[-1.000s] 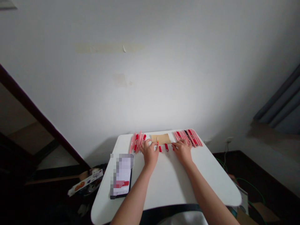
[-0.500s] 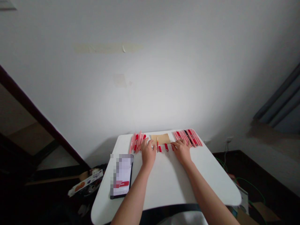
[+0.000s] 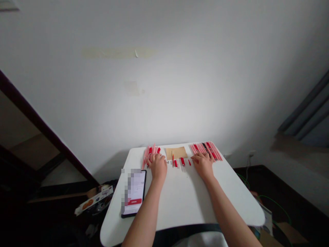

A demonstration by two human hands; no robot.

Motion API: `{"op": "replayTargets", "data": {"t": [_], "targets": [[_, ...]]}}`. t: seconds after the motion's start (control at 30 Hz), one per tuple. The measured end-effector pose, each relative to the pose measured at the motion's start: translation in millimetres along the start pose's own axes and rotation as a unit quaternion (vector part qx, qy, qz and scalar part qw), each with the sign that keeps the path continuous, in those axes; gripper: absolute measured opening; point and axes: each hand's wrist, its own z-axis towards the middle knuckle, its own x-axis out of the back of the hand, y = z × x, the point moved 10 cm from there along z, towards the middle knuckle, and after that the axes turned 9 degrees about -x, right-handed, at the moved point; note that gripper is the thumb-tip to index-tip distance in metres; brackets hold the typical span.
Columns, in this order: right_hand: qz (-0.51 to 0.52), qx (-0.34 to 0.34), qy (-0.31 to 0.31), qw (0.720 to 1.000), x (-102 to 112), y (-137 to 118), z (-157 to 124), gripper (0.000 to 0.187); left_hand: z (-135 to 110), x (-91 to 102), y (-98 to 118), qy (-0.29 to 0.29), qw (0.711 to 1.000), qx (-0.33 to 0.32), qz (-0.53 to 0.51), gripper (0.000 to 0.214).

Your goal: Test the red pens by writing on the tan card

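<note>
My left hand [image 3: 158, 167] is palm down at the near right side of a bundle of pink pens with red parts [image 3: 144, 158]; its fingers are apart and partly hide the pens. My right hand [image 3: 204, 165] rests on the table below a row of pink, red and black pens [image 3: 215, 152], fingers stretched out and holding nothing I can see. Between the hands lie loose pen parts: a thin red refill [image 3: 173, 160], a short red piece [image 3: 176, 163], a longer red piece with a clear end [image 3: 182, 161] and a small red tip [image 3: 189, 162].
A tan piece of paper or card [image 3: 180, 152] lies behind the pen parts. A phone [image 3: 135, 195] with a lit, partly blurred screen lies on the left of the white table [image 3: 185, 206]. The wall [image 3: 169, 103] rises behind the table's far edge.
My left hand has moved left, away from the loose parts and towards the pen bundle. My right hand has shifted slightly right, uncovering the small red tip.
</note>
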Motion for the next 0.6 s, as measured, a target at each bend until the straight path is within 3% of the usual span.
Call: {"op": "replayTargets", "data": {"t": [0.6], "targets": [[-0.001,-0.019,-0.032,0.999,1.0,-5.7,-0.9,0.023,-1.8,-1.8,5.8,-0.02,0.999,-0.027,0.014,0.017]]}}
